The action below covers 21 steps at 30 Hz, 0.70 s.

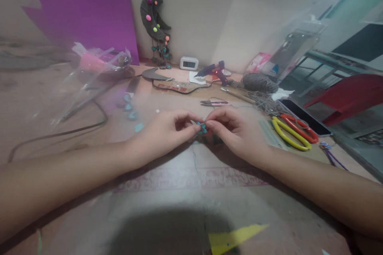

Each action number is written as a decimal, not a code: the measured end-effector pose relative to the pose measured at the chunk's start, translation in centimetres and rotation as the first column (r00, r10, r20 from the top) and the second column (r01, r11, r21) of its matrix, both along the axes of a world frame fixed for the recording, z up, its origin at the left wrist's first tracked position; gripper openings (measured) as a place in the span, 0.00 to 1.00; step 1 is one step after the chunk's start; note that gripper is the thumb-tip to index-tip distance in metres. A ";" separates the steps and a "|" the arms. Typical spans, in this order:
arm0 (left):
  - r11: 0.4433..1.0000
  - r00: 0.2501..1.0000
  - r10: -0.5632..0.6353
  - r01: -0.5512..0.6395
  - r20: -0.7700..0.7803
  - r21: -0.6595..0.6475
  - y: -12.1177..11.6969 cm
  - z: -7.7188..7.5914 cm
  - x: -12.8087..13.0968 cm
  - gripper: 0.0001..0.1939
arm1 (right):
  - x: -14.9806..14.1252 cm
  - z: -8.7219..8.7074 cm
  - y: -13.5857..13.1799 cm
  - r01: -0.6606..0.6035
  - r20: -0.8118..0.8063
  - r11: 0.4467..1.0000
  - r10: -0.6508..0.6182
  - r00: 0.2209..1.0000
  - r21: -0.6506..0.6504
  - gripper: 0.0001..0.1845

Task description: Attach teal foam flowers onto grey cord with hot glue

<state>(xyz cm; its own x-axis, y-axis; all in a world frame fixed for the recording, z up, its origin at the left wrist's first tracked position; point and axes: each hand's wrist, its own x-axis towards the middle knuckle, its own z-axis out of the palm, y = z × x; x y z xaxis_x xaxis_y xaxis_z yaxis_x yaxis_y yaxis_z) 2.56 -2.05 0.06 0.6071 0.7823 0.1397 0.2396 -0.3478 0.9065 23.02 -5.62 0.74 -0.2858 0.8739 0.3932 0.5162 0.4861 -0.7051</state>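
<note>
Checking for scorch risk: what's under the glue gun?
A white sheet shows beneath the front of the glue gun. What lies directly under its body is covered, so can't be seen.

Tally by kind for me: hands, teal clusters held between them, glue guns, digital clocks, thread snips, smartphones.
Left hand and right hand: 2
Teal cluster: 1
Glue gun: 1
Digital clock: 1
Thread snips: 1
Smartphone: 1
Total: 7
</note>
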 end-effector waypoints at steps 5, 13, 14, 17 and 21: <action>0.994 0.999 0.002 0.004 0.053 -0.112 0.0 -0.2 0.1 0.10 | 0.1 0.1 0.1 0.008 0.032 1.000 -0.008 0.999 0.016 0.05; 0.991 0.997 -0.001 0.011 0.072 -0.137 0.2 -0.4 0.0 0.11 | 0.2 -0.1 0.2 0.021 0.047 1.000 -0.021 0.999 -0.006 0.06; 0.987 0.996 -0.007 0.021 0.084 -0.162 0.3 -0.5 0.0 0.12 | 0.1 -0.1 0.2 0.028 0.056 1.000 -0.028 0.998 -0.002 0.06; 0.967 0.990 -0.020 0.056 0.142 -0.248 0.3 -0.6 0.2 0.13 | 0.1 0.1 0.3 0.047 0.076 0.999 -0.048 0.996 0.018 0.06; 0.942 0.982 -0.025 0.086 0.189 -0.324 0.3 -0.6 0.3 0.16 | 0.2 0.0 0.3 0.043 0.076 0.999 -0.045 0.996 0.021 0.06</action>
